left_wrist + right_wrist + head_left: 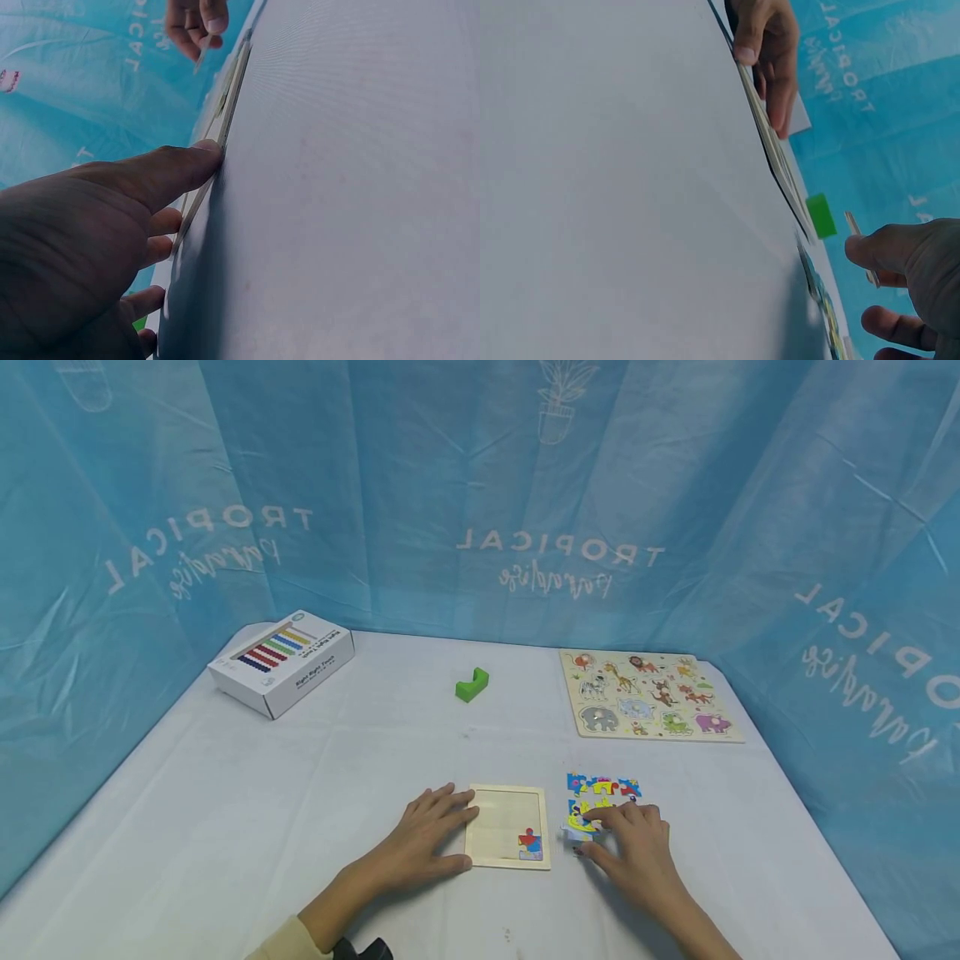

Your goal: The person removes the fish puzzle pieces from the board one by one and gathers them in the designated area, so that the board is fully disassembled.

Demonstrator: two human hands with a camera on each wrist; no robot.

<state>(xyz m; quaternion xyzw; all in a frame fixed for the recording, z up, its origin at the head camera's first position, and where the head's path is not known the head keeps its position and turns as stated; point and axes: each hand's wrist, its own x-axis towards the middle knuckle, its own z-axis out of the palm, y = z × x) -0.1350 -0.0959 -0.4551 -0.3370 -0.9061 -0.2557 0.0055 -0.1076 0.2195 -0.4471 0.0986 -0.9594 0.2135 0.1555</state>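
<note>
A square wooden puzzle tray [497, 822] lies on the table, with a red and blue puzzle piece [531, 845] in its lower right corner. My left hand [423, 839] rests against the tray's left edge, thumb and fingertips touching the rim with the fingers spread. Right of the tray, my right hand [637, 856] pinches a thin puzzle piece [851, 222] between thumb and finger, held above the table. Colourful loose puzzle pieces [602, 787] lie beneath and beyond that hand, which partly hides them.
A wooden animal puzzle board [645, 697] lies at the back right. A small green arched block [471, 687] sits at the back middle, and a white box [288, 664] with a xylophone-like picture stands at the back left. Blue curtains [420, 485] surround the table.
</note>
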